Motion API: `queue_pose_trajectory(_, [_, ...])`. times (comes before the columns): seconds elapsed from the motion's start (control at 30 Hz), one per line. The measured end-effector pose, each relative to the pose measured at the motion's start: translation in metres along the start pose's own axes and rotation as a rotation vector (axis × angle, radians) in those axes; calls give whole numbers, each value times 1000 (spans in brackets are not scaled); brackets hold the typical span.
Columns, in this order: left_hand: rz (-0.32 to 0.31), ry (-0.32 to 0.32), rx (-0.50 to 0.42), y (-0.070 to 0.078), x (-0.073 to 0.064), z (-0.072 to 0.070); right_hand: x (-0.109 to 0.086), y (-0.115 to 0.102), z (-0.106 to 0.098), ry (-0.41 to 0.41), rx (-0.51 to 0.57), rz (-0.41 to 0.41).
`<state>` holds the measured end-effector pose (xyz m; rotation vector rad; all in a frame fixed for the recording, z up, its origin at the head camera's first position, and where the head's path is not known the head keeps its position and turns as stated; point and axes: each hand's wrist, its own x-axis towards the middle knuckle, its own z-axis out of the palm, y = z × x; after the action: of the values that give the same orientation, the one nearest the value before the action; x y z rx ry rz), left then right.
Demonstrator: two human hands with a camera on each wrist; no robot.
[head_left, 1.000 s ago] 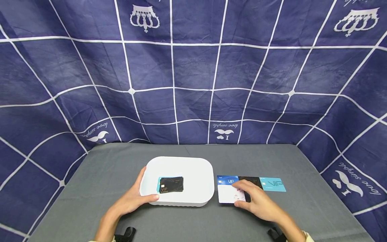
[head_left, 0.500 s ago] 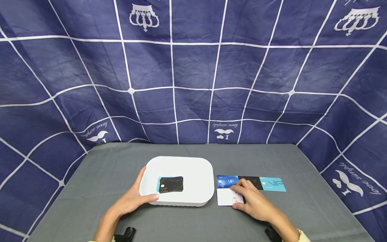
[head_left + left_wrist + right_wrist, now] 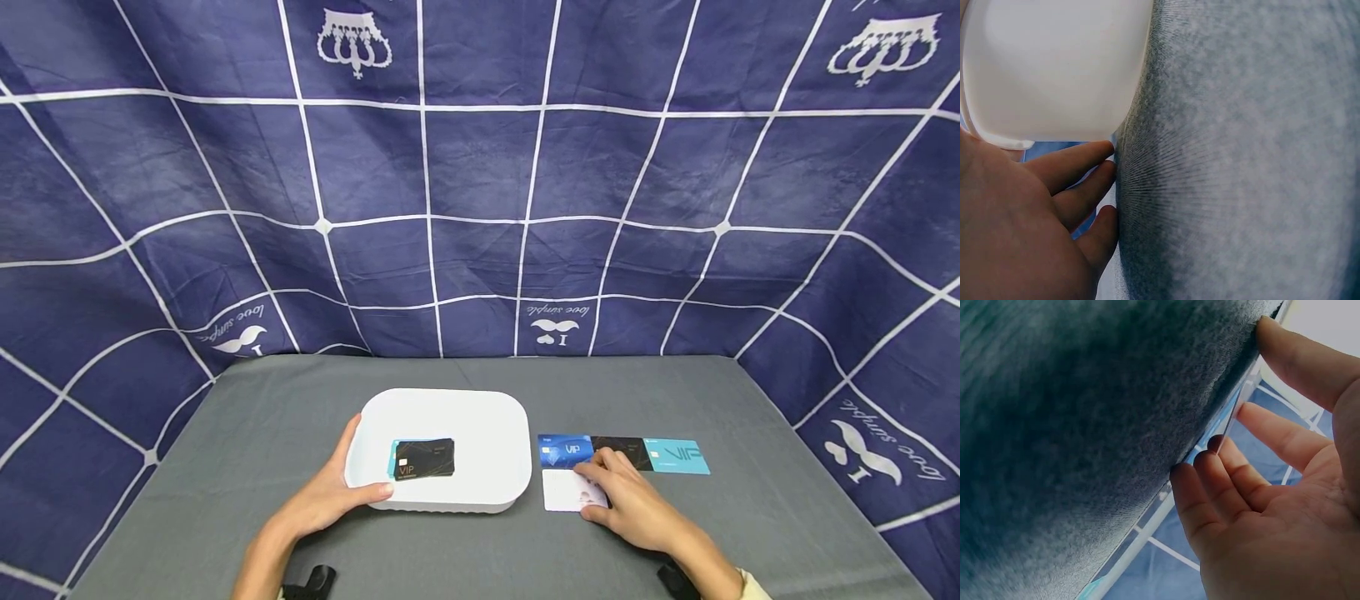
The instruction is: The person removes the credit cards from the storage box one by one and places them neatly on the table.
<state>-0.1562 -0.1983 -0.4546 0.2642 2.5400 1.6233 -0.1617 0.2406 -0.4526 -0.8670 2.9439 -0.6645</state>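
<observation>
My left hand (image 3: 330, 493) holds the left end of a white plastic box (image 3: 487, 417), its thumb over the front rim and the other fingers along the outer side. Inside the box, a black VIP card (image 3: 426, 460) lies over a light blue card (image 3: 392, 458). At the right, my right hand (image 3: 637, 508) pinches a mostly white card (image 3: 562, 490) between thumb and index finger at its right part. In the right wrist view the card (image 3: 1230, 425) is seen edge-on, slightly raised at the fingers. It sits just below a blue VIP card (image 3: 564, 450).
A black card (image 3: 633, 450) and a teal VIP card (image 3: 678, 457) continue the row right of the blue one. Grey cloth (image 3: 450, 550) covers the table. A navy curtain with white lines (image 3: 480, 250) hangs behind and at both sides.
The white card came down off the blue card's lower edge, shifted left, then slightly right, with my right hand gripping it. My left hand and the box have stayed put.
</observation>
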Motion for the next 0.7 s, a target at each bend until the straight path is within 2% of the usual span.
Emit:
queue_pose_trajectory(0.23, [4, 5, 26, 0, 1, 2, -2, 1, 0, -4, 6, 23])
queue_pose_trajectory(0.53, [2, 4, 21, 1, 1, 2, -3, 3, 4, 50, -12, 14])
queue_pose_trajectory(0.7, [23, 8, 11, 0, 0, 1, -1, 3, 5, 56, -23, 15])
